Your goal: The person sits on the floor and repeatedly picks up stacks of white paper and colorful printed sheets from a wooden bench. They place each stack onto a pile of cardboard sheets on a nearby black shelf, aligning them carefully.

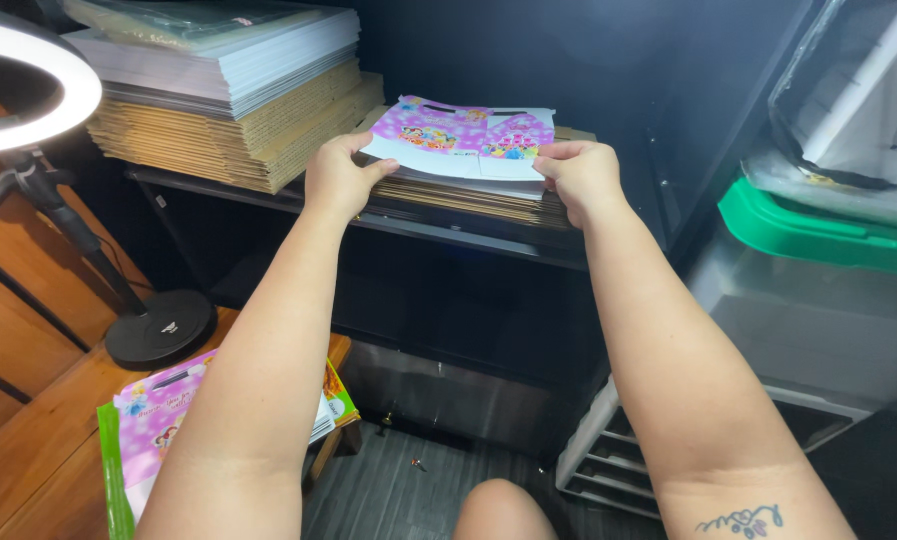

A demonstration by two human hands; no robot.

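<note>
A flat pink and purple printed cardboard sheet (pixel 468 140) with cartoon figures lies on top of a low pile of cardboard sheets (pixel 468 198) on a dark shelf (pixel 448 235). My left hand (pixel 338 178) grips the sheet's left edge. At the right edge my right hand (pixel 580 175) pinches it between thumb and fingers. Both arms reach forward over the floor.
A tall stack of white and brown flat cardboard (pixel 233 95) fills the shelf's left side. A ring light (pixel 28 80) on a round-based stand (pixel 158 328) sits on a wooden table (pixel 38 440) with more pink sheets (pixel 153 420). Plastic bins with a green lid (pixel 818 230) stand at the right.
</note>
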